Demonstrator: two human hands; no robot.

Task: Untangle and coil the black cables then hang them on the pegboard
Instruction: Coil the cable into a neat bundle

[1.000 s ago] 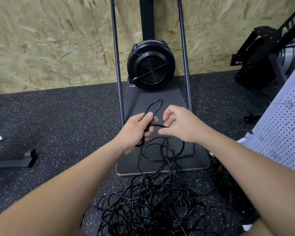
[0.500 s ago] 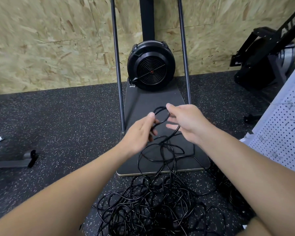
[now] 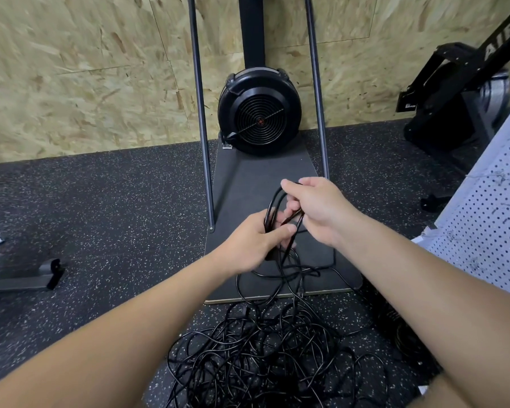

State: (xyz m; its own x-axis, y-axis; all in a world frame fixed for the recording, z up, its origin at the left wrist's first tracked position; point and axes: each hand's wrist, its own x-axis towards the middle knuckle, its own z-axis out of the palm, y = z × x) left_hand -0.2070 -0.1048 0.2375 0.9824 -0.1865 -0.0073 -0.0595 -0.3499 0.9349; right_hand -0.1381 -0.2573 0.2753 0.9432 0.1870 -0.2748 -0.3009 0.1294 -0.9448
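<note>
Left hand [image 3: 255,241] curled round a few gathered loops of black cable [image 3: 273,212], thumb pressed across the strands; right hand [image 3: 317,209] just beyond, pinching the top of the same loops between thumb and fingers

Below the hands, trailing down over the near edge of the dark platform [image 3: 248,178] into the tangled pile [image 3: 262,354] on the speckled floor [image 3: 100,219]

Likely trouble: pulling more slack while knots remain in the pile, tightening them or dragging the whole heap along; loops slipping out of a loose left grip and undoing the coil

Hard to tell: how many cables in the pile, where any plug end sits, how many turns held. Fingertips of both hands hidden behind cable and knuckles. Pegboard [image 3: 489,231] at the right cut off by the frame, hooks not made out
</note>
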